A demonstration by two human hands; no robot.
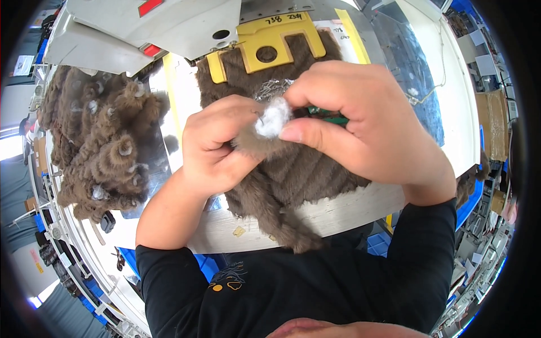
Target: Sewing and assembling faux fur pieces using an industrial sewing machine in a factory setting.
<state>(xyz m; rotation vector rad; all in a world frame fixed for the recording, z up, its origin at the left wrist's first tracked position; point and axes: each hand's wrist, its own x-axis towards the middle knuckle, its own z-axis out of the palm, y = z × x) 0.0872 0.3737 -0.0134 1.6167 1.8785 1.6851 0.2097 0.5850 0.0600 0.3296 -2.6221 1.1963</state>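
Observation:
My left hand [214,149] is closed on the open end of a brown fur piece [251,146], with a tuft of white stuffing [273,117] showing at its mouth. My right hand [363,121] has its thumb and fingers closed around the stuffing end; a green-and-dark object [332,118] shows under those fingers, too hidden to name. A long furry strip [282,219] hangs over the table's front edge from the fur beneath both hands. Shiny metal links [270,89] lie just beyond my fingers.
A yellow template plate [251,35] sits on fur at the back, beside a white machine body [141,31]. A pile of brown fur pieces [101,146] with white tufts fills the left side. A blue bin [470,200] stands beyond the right table edge.

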